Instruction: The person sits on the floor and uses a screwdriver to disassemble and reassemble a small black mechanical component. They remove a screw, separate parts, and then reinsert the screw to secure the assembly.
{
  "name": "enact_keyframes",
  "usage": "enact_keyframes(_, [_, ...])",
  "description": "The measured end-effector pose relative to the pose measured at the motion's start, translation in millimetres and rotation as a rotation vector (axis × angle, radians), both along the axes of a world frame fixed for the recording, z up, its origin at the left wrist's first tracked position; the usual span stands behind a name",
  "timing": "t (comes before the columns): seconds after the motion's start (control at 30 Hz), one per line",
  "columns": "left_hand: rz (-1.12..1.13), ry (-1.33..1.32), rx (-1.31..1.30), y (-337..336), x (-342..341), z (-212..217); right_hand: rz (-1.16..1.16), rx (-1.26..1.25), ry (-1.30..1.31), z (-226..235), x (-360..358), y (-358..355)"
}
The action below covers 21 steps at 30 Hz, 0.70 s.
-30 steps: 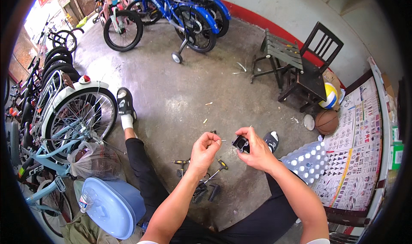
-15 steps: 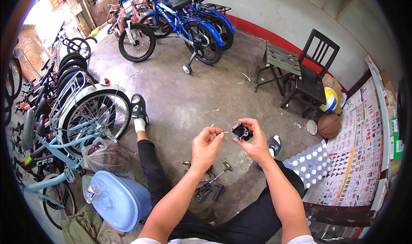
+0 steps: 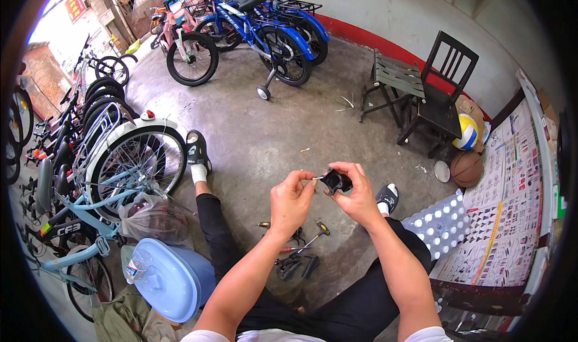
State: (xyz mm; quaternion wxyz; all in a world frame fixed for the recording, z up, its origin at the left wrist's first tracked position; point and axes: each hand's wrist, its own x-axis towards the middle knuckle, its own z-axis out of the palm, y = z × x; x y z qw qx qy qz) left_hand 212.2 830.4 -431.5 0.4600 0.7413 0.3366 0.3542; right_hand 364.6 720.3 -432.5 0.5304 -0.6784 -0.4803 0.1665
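Note:
My left hand pinches a thin, pale metal rod between thumb and fingertips; its exact kind is too small to tell. The rod's tip meets the left edge of a small black block-like part with a hollow in it. Whether the tip sits inside a hole there, I cannot tell. My right hand grips that part from the right, thumb below and fingers above. Both hands are raised over the floor between my legs. Below them lie a yellow-and-black T-handled tool and several dark tools or parts.
At my left stand a light blue bicycle, a clear plastic bag and a lidded blue tub. Packed bottles lie by my right leg. A folding stool, dark chair and basketball are further right; blue bicycles stand behind.
My left hand has brought the rod slightly right and up, up against the black part. The right hand has turned that part a little. The view has shifted slightly.

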Motion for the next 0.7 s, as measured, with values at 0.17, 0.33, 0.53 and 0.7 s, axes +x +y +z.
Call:
enact_keyframes(0.17, [-0.006, 0.123, 0.179, 0.5, 0.3, 10.9, -0.009, 0.002, -0.072, 1.2, 0.4, -0.1])
enact_keyframes(0.33, [-0.006, 0.127, 0.193, 3.4, 1.5, 11.5, -0.035, 0.006, -0.016, -0.2, -3.0, 0.6])
enact_keyframes(0.53, [-0.015, 0.093, 0.198, 2.8, 6.7, 14.3, -0.051, 0.008, 0.083, -9.8, -1.9, 0.9])
enact_keyframes(0.7, [-0.03, 0.033, 0.193, 6.0, 17.1, 18.2, -0.037, 0.033, 0.187, -16.3, 2.7, 2.4])
